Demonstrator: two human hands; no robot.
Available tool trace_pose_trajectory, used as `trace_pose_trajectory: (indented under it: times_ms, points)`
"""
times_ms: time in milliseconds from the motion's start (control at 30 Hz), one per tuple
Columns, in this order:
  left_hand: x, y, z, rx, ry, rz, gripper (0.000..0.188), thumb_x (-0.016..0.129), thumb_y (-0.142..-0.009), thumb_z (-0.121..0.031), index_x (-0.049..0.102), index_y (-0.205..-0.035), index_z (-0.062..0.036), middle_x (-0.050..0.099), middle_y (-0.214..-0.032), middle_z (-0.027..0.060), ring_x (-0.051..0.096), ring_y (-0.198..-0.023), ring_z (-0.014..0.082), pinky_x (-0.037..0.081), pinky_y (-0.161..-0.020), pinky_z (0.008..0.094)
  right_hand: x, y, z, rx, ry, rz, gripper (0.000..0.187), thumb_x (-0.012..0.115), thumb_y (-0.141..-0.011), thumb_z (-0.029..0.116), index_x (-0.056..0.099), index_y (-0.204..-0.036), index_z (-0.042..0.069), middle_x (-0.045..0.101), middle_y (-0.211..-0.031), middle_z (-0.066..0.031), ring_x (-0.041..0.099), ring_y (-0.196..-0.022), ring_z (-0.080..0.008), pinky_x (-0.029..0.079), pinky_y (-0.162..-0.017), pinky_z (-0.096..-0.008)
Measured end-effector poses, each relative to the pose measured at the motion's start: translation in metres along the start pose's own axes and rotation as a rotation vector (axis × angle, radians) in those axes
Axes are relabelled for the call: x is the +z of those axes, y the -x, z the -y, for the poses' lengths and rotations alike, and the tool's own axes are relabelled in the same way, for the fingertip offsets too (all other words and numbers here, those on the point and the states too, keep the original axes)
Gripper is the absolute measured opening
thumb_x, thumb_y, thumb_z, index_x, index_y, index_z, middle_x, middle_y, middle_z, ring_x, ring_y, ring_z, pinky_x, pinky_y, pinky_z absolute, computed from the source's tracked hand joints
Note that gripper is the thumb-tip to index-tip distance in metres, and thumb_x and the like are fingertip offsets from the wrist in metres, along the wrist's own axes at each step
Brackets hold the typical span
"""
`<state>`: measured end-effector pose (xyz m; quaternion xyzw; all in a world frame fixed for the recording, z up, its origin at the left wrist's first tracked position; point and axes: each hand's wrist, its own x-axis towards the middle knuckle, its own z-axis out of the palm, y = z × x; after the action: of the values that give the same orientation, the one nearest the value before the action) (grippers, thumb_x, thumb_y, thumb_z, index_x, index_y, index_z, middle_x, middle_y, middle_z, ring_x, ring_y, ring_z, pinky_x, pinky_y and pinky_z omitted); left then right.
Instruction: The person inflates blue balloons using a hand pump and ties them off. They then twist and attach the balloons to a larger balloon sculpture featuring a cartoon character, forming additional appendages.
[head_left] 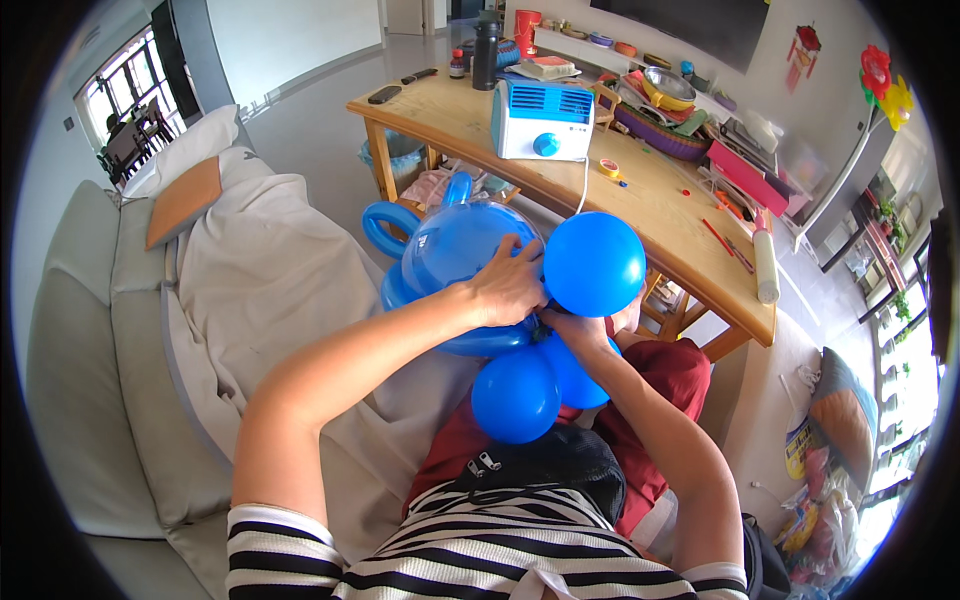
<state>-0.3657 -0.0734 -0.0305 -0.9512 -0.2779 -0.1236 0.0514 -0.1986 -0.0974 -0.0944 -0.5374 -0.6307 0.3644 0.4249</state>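
Over my lap is a cluster of blue balloons. It has a round balloon (pixel 595 264) at the upper right, a lower round balloon (pixel 515 395), and another balloon (pixel 575 372) partly behind my right forearm. To the left sits a large see-through balloon (pixel 450 245), with a long blue balloon (pixel 388 222) bent into loops around it. My left hand (pixel 508 283) is closed at the join between the see-through balloon and the upper round one, fingers bent. My right hand (pixel 580 328) grips just below it at the balloons' dark knotted middle; its fingertips are mostly hidden.
A wooden table (pixel 440 105) stands ahead, holding a blue-and-white appliance (pixel 543 118) with a knob and cord, a black bottle (pixel 485 55), tape (pixel 609 167) and red pencils (pixel 727 245). A covered sofa (pixel 270 240) lies left. Plastic bags (pixel 830 520) are at the lower right.
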Motion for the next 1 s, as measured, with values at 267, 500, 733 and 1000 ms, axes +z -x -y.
trace_pose_trajectory:
  times_ms: [267, 500, 733, 1000]
  points:
    - [0.005, -0.003, -0.002, -0.054, -0.023, 0.007, 0.013, 0.064, -0.067, -0.018, 0.070, -0.078, -0.0176, 0.059, -0.107, 0.0070, 0.041, -0.110, 0.0308, 0.025, -0.093, 0.0512, 0.004, 0.001, 0.008, -0.023, 0.043, -0.033, 0.039, 0.074, -0.068, 0.005, 0.059, -0.104, 0.005, 0.063, -0.095, -0.0065, 0.058, -0.085, -0.0171, 0.047, -0.074, -0.0309]
    - [0.004, -0.009, -0.017, -0.282, 0.250, -0.157, 0.018, 0.062, -0.074, -0.022, 0.067, -0.089, -0.0129, 0.061, -0.104, 0.0087, 0.046, -0.105, 0.0277, 0.023, -0.096, 0.0483, 0.005, 0.006, -0.004, -0.176, -0.054, -0.163, 0.034, 0.073, -0.068, 0.006, 0.059, -0.100, 0.003, 0.063, -0.091, -0.0081, 0.058, -0.079, -0.0165, 0.047, -0.066, -0.0311]
    - [0.019, -0.012, -0.015, -0.390, 0.355, -0.378, 0.011, 0.057, -0.078, -0.017, 0.066, -0.078, -0.0106, 0.062, -0.082, 0.0093, 0.054, -0.093, 0.0249, 0.021, -0.098, 0.0498, 0.005, 0.016, 0.022, -0.165, -0.156, -0.166, 0.019, 0.067, -0.074, 0.007, 0.060, -0.091, 0.001, 0.062, -0.081, -0.0056, 0.056, -0.071, -0.0137, 0.044, -0.061, -0.0285]
    - [0.016, -0.008, -0.018, -0.292, 0.305, -0.334, 0.009, 0.058, -0.075, -0.010, 0.066, -0.080, -0.0075, 0.063, -0.087, 0.0126, 0.054, -0.099, 0.0264, 0.021, -0.098, 0.0517, -0.004, 0.029, 0.028, -0.012, -0.323, -0.175, 0.010, 0.058, -0.084, 0.008, 0.061, -0.090, 0.001, 0.059, -0.076, -0.0014, 0.052, -0.065, -0.0087, 0.039, -0.057, -0.0209]
